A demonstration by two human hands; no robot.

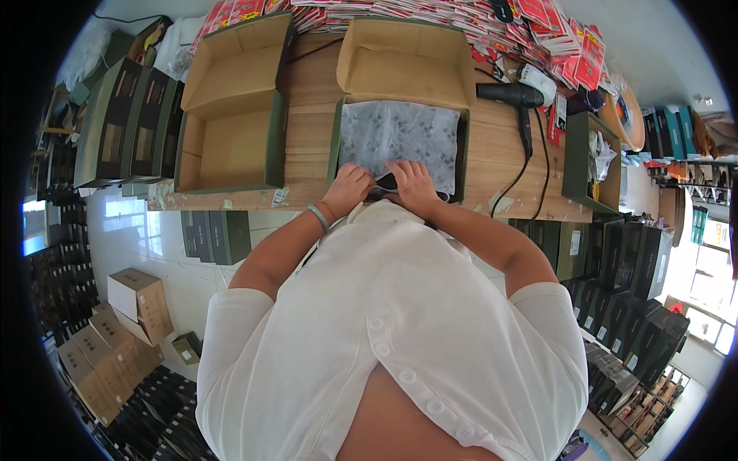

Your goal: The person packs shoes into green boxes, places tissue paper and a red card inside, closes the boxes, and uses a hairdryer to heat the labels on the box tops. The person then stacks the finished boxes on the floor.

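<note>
Right in front of me a dark green shoebox (334, 146) lies open on the wooden table, its brown-lined lid (407, 65) tipped back. Grey patterned tissue paper (400, 134) fills the box. Both hands are at the box's near edge, close to my body. My left hand (350, 189) has its fingers closed at the near left corner. My right hand (413, 184) curls its fingers just beside it. Between them a small black item (385, 183) shows, mostly covered by the fingers; its kind cannot be made out.
Left of it stands another open, bare-bottomed box (234, 146). Stacked dark boxes (123, 119) stand farther left. A black hair dryer (509, 94) with its cable lies to the right, near a small green box (592, 161). Red printed cards (430, 23) pile along the back.
</note>
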